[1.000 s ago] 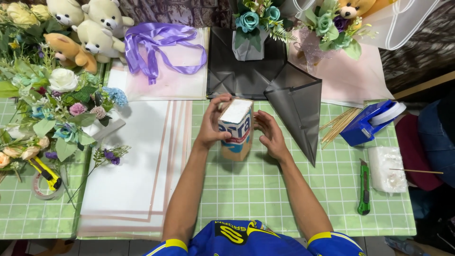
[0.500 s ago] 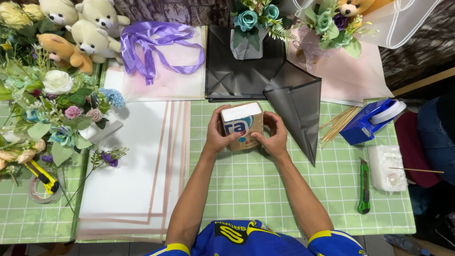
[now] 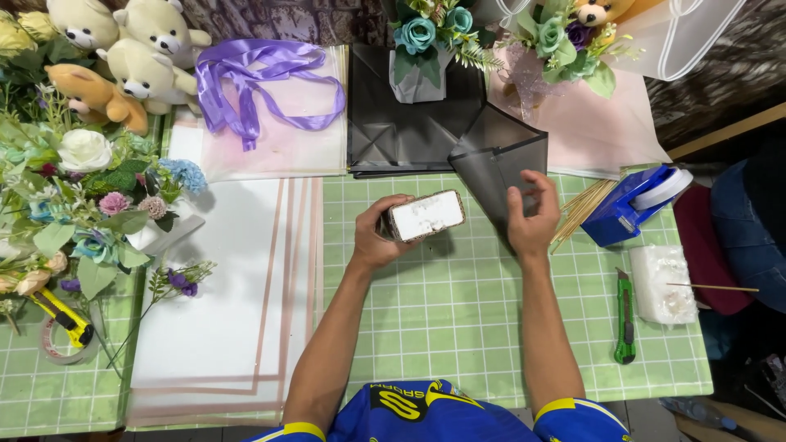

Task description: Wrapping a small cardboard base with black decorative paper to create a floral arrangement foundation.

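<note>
Two hands, one small box, wrap not yet on

One small box is held just above the green gridded tabletop, gripped at its left end by the left hand, whose fingers curl round it so that its pale face turns up toward the camera. The right hand is off the box, loosely spread and holding nothing, its fingertips at the near edge of a folded dark grey sheet that lies just beyond the box.

Judging from how things lie, the work is at an early point: the box is bare, with no paper round it, and the dark sheet is only touched, not lifted or wrapped. More dark sheets are stacked behind it, and a large white sheet with pink border lines lies flat and unused to the left. A purple ribbon rests untied on a pale pink sheet.

To the right, a blue tape dispenser, a bundle of thin wooden sticks and a green utility knife all lie untouched. Artificial flowers and plush bears crowd the left edge, well apart from both hands.
</note>
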